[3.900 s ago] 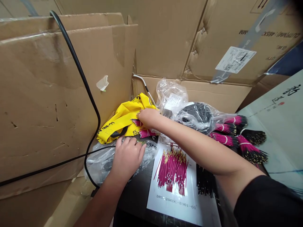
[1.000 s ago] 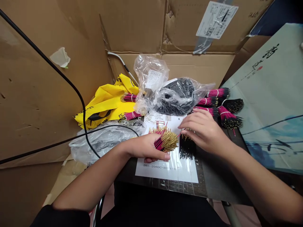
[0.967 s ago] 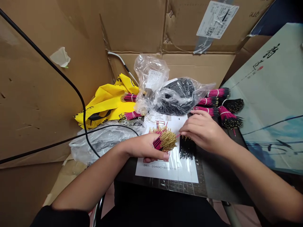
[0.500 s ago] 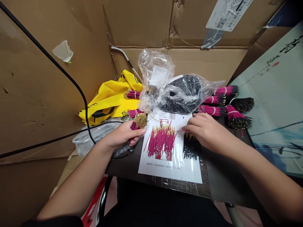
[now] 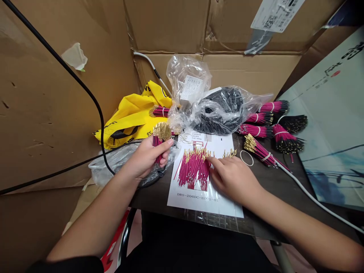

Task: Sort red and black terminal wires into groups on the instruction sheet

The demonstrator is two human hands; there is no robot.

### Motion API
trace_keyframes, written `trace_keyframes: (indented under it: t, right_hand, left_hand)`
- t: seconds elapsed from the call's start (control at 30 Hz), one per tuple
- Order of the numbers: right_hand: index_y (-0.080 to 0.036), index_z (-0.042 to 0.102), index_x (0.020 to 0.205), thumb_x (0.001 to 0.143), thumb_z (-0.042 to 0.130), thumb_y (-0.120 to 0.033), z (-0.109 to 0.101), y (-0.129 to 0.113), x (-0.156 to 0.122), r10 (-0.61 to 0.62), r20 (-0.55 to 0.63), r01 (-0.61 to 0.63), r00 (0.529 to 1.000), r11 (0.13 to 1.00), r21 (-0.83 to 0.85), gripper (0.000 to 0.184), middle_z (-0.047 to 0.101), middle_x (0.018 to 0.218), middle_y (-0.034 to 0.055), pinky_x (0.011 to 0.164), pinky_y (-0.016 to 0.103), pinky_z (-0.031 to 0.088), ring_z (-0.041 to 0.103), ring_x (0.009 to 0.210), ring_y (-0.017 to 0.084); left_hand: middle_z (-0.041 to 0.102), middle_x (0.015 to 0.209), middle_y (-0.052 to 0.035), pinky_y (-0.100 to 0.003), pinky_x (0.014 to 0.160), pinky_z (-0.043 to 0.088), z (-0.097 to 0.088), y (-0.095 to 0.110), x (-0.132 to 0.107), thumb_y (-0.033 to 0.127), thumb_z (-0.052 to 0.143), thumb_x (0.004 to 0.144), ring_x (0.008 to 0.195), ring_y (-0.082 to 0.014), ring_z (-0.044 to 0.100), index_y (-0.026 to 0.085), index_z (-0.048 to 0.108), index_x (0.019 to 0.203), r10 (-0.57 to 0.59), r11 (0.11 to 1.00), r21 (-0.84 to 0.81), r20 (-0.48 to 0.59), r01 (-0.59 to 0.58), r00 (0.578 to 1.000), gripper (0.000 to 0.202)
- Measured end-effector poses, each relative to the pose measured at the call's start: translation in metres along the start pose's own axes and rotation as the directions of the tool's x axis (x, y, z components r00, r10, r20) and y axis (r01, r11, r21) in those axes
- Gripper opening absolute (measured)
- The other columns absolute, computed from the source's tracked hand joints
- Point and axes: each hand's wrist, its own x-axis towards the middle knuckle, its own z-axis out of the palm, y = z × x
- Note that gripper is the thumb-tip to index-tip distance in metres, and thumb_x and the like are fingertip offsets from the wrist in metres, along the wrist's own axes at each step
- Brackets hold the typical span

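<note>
"Cardboard walls (image 5: 236,34) stand behind a dark table (image 5: 150,199). Where are the leads?"

"Two main groups. The gold-tipped bundle (image 5: 162,133) is raised in the left hand (image 5: 146,159), above crumpled plastic, tips upward. The loose pink pile (image 5: 193,168) lies on the printed sheet (image 5: 184,203), gold ends toward the far side."

"State of the left fingers?"

"Closed around the bundle, thumb across the near side, gold ends free above the grip."

"And the right?"

"The right hand (image 5: 236,178) is low over the sheet, index finger reaching to the pile's right edge, the others curled under. Cannot tell whether it pinches a lead; the underside is hidden. More gold tips (image 5: 229,153) show just beyond its knuckles."

"Handling, as judged?"

"Each lead probably light, thin and springy, with a smooth sleeve apt to slide against its neighbours. Gold ends look the part most easily bent. Best hold: around the sleeved middle for a bunch, a fingertip pinch on the sleeve for a single lead."

"Nearby?"

"A tied bundle (image 5: 260,151) with a white band, right of the hand; a loose pale loop (image 5: 247,158) between them."
</note>
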Motion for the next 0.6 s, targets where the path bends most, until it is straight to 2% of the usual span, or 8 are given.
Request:
trace_keyframes:
  t: [0.13, 0.27, 0.43, 0.53, 0.6]
  right_hand:
    - [-0.016, 0.066, 0.113, 0.103, 0.045, -0.034, -0.010, 0.003, 0.002, 0.036, -0.022, -0.030, 0.999, 0.978, 0.208, 0.030, 0.071, 0.087, 0.0081, 0.076, 0.039, 0.046, 0.067, 0.082, 0.024]
    - [-0.016, 0.068, 0.108, 0.102, 0.047, -0.028, -0.023, 0.004, 0.026, -0.024, -0.043, 0.038, 0.999, 0.928, 0.371, 0.025, 0.071, 0.094, 0.0092, 0.080, 0.036, 0.048, 0.065, 0.090, 0.023]
    - [-0.017, 0.068, 0.120, 0.099, 0.055, -0.031, -0.016, -0.018, 0.083, -0.114, 0.017, 0.089, 0.993, 0.854, 0.513, 0.028, 0.073, 0.106, 0.0095, 0.082, 0.033, 0.048, 0.067, 0.094, 0.021]
    - [-0.017, 0.063, 0.135, 0.097, 0.060, -0.040, -0.009, -0.040, 0.117, -0.157, 0.160, 0.040, 0.975, 0.824, 0.566, 0.045, 0.074, 0.096, 0.0084, 0.075, 0.031, 0.045, 0.066, 0.085, 0.021]
    - [-0.015, 0.064, 0.132, 0.094, 0.063, -0.045, -0.006, -0.054, 0.134, -0.219, 0.235, 0.032, 0.947, 0.793, 0.608, 0.048, 0.074, 0.096, 0.0099, 0.073, 0.030, 0.042, 0.065, 0.084, 0.020]
  left_hand:
    - [0.049, 0.057, 0.0057, -0.020, 0.041, 0.037, 0.034, -0.012, -0.017, 0.046, 0.073, 0.088, 0.044, -0.0060, 0.045, 0.019, 0.046, 0.075, -0.018, 1.000, -0.018, 0.105, 0.020, 0.994, 0.040]
    - [0.052, 0.055, 0.0060, -0.020, 0.044, 0.040, 0.058, -0.022, -0.041, 0.049, 0.077, 0.084, 0.044, -0.0074, 0.047, 0.018, 0.052, 0.086, -0.114, 0.992, 0.091, 0.305, 0.090, 0.946, 0.040]
    - [0.052, 0.059, 0.0066, -0.019, 0.046, 0.036, 0.067, -0.025, -0.063, 0.048, 0.079, 0.082, 0.049, -0.0075, 0.047, 0.018, 0.052, 0.097, -0.205, 0.975, 0.178, 0.460, 0.136, 0.864, 0.043]
    - [0.052, 0.063, 0.0063, -0.019, 0.047, 0.037, 0.067, -0.027, -0.070, 0.049, 0.080, 0.081, 0.051, -0.0078, 0.048, 0.018, 0.051, 0.098, -0.246, 0.962, 0.225, 0.481, 0.153, 0.842, 0.046]
    - [0.052, 0.065, 0.0064, -0.019, 0.047, 0.036, 0.066, -0.027, -0.075, 0.050, 0.080, 0.080, 0.053, -0.0078, 0.048, 0.018, 0.051, 0.101, -0.277, 0.952, 0.252, 0.481, 0.171, 0.832, 0.048]
